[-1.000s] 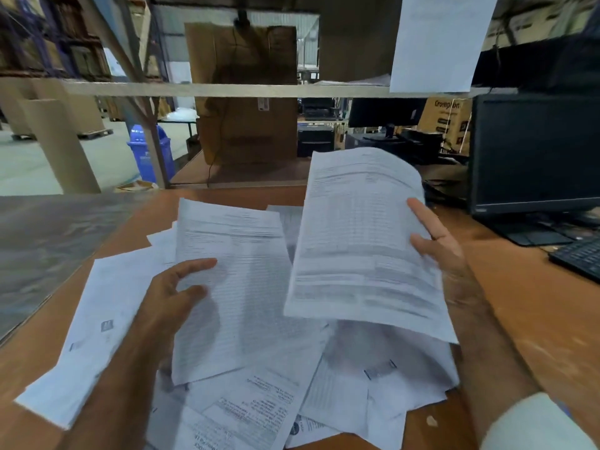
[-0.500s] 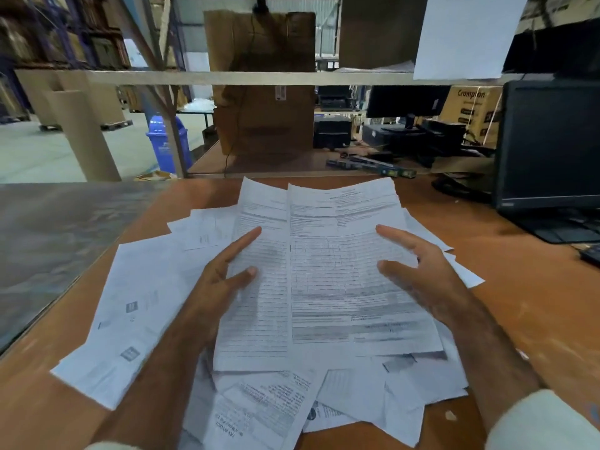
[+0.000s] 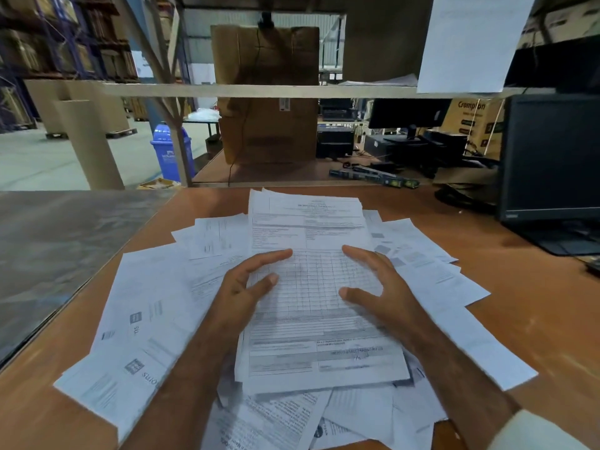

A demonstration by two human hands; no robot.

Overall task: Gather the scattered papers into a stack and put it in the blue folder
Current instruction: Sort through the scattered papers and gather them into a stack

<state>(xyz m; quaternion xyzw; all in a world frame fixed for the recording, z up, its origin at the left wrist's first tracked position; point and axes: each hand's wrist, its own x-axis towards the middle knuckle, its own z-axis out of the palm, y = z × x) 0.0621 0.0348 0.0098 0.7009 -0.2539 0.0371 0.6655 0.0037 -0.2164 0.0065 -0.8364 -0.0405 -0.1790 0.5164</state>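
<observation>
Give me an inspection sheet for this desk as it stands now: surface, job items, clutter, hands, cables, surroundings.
Surface: brown wooden desk, grey metal sheet at its left.
Job's things: small stack of papers squared at centre; loose sheets fanned out under and around it. Blue folder: nothing seen.
Clutter: monitor at right, keyboard corner at the right edge.
Hands: left hand and right hand bracket the stack's sides, fingers spread, gripping nothing.
Cables: a dark cable hangs down the cardboard box behind the desk.
Surroundings: warehouse floor, blue bin, shelf bar with a hanging sheet.
</observation>
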